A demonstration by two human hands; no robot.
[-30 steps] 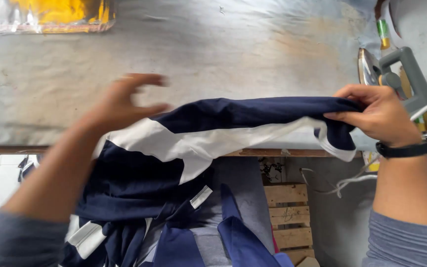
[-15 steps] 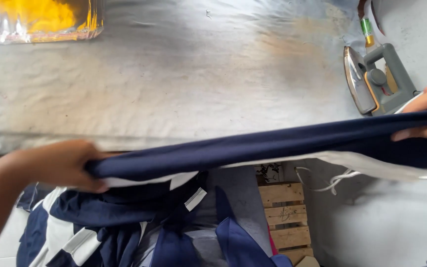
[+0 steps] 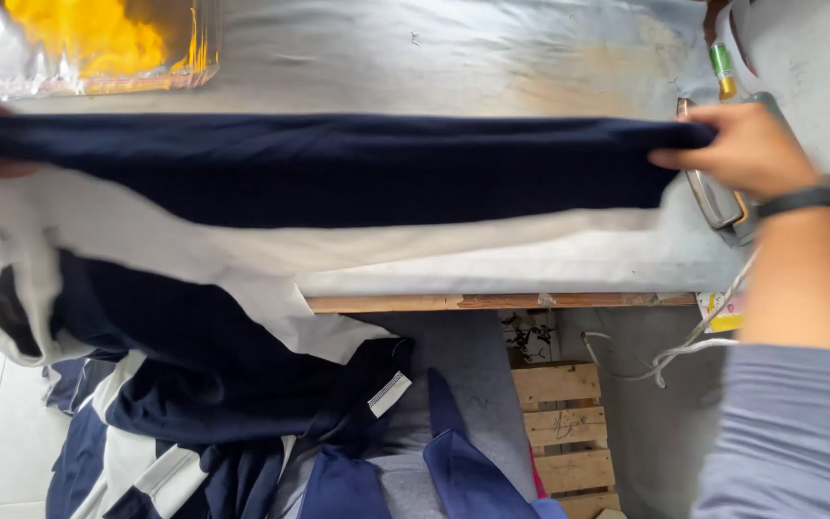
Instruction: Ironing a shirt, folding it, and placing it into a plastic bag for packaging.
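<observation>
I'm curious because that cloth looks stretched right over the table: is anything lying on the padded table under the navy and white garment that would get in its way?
Mostly no. The right hand grips the garment directly. The padded table beneath looks bare, but an iron sits just under the right end.

A garment [image 3: 338, 168] stretches across the table [image 3: 434, 58], an iron [image 3: 718, 187] at its right end.

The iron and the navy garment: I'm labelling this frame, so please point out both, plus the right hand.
iron [image 3: 713, 197]: head view, on its metal soleplate edge.
navy garment [image 3: 338, 168]: head view, on the middle of the stretched navy band.
right hand [image 3: 746, 149]: head view, on the back of the hand.
</observation>
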